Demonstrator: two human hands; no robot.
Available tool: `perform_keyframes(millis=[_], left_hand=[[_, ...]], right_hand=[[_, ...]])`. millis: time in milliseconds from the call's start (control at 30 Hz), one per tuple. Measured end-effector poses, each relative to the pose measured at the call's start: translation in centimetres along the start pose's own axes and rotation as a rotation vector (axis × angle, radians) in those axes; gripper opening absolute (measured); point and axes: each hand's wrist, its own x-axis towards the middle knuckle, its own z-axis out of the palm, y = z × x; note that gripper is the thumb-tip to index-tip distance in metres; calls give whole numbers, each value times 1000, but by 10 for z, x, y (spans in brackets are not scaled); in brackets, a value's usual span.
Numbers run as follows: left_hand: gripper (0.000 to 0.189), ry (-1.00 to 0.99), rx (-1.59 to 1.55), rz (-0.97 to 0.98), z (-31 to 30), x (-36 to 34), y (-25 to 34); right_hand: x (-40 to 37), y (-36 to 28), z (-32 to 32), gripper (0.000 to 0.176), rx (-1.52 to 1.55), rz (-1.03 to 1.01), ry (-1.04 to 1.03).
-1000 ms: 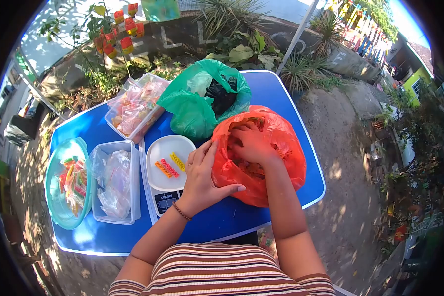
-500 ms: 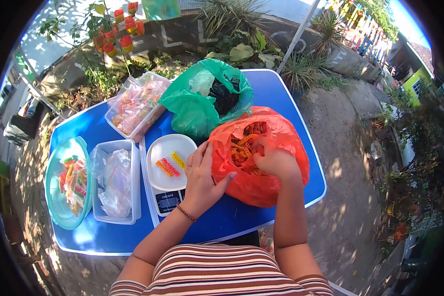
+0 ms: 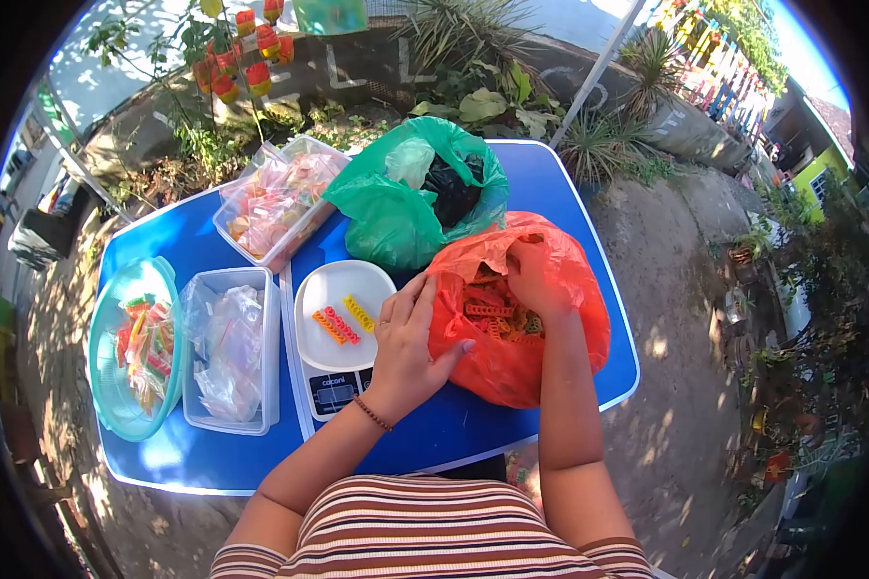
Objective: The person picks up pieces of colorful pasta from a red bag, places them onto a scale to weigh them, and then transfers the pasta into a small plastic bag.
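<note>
A red plastic bag [image 3: 574, 338] stands at the right of the blue table, its mouth open over many orange and yellow ladder-patterned twisted snack pieces [image 3: 492, 311]. My left hand [image 3: 410, 333] grips the bag's left side, fingers at the rim and thumb across its front. Inside the mouth, near the far rim, is my right hand [image 3: 541, 282]; its fingertips are hidden, so I cannot see whether they hold anything. Left of the bag, a white kitchen scale [image 3: 323, 280] carries three twisted pieces, one orange, one pink [image 3: 342, 325] and one yellow [image 3: 358, 314].
A green plastic bag [image 3: 386, 232] with a black bag in it touches the red bag's far side. Further left are a tub of packed snacks [image 3: 304, 227], a clear tub of plastic bags [image 3: 272, 386] and a teal basket [image 3: 106, 396] of filled packets. The blue table [image 3: 541, 174] has a white edge.
My right hand has moved deeper toward the far rim of the red bag, showing more of the pieces inside. My left hand stays at the bag's side. The view has shifted slightly.
</note>
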Motion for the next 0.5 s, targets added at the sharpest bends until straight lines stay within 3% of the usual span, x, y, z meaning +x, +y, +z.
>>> perform_keyframes(millis=[67, 267, 367, 500], left_hand=[[90, -14, -12, -5, 1, -3, 3], [88, -42, -23, 5, -6, -9, 4], [81, -42, -47, -14, -16, -17, 4], [70, -3, -91, -39, -35, -30, -3]], right_hand=[[-1, -5, 4, 30, 80, 89, 17], [-36, -80, -13, 26, -154, 142, 215], [-65, -81, -9, 33, -100, 40, 290], [-92, -102, -17, 30, 607, 1, 270]])
